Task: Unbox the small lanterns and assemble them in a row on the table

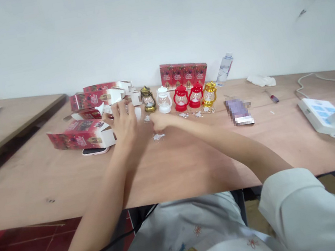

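Red lanterns (181, 100): two (five altogether); left fingers (122, 108) spread, right fingers (156, 123) I can't tell.

Glossy gold plastic-looking lantern (209, 94); smooth matt wood table (192, 155)

bronze lantern (148, 101): 1, centre | white lantern (163, 101): 1, centre | red lanterns (181, 99): 2, centre | gold lantern (209, 95): 1, right of centre | upright red boxes (178, 76): 4, upper centre | open red boxes (83, 134): at least 4, centre-left | plastic bottle (225, 67): 1, upper right

workshop-like room | bare wooden worktables (193, 160) | power strip (321, 115) | scuffed white wall (105, 28)
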`<state>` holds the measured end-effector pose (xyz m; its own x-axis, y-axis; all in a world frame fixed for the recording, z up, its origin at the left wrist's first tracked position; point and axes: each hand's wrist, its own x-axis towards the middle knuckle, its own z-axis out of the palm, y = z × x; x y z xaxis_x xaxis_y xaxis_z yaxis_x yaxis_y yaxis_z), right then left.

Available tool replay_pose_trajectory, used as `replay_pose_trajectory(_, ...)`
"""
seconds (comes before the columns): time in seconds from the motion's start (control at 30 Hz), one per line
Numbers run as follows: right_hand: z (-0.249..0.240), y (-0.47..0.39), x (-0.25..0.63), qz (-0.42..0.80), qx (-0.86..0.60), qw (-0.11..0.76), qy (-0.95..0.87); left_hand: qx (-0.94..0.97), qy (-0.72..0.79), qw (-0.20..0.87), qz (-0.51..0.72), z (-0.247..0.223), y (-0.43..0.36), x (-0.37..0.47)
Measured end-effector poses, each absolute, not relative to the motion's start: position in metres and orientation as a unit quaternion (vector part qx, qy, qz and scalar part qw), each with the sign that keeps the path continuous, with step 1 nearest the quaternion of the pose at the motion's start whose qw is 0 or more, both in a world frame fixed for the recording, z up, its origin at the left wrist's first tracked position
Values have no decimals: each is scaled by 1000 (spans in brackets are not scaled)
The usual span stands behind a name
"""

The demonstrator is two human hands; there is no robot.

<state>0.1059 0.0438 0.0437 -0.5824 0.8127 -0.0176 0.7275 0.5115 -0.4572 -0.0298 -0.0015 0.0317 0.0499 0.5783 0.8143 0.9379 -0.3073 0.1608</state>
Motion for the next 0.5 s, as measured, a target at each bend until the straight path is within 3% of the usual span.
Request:
replay_pose_trajectory(0.3,61,17,129,245,-434,110,-860,-775,-513,181,-322,30,-3,-28)
replay_pose_trajectory(0.5,54,17,160,305,-478,233,-790,-804,-489,166,-295,26,-7,-17)
